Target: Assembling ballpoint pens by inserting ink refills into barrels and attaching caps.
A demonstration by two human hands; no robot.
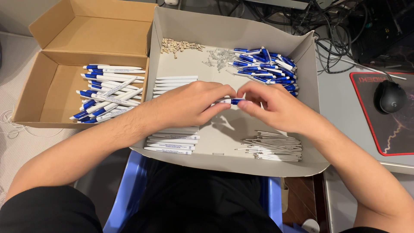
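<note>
Both the left hand [189, 103] and right hand [276, 105] pinch one blue-and-white pen [230, 101] over the white tray [233, 32] of pen parts, beside a cardboard box [47, 92] holding finished pens [108, 92].

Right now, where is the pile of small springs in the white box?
In the head view, the springs lie near the far wall of the white box, between the beige caps on their left and the blue pen parts on their right.

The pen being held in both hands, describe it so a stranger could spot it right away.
Look in the white tray on the lap. Above its middle, the left hand and right hand meet on one white-and-blue pen. It alone is lifted; other parts lie in piles.
</note>
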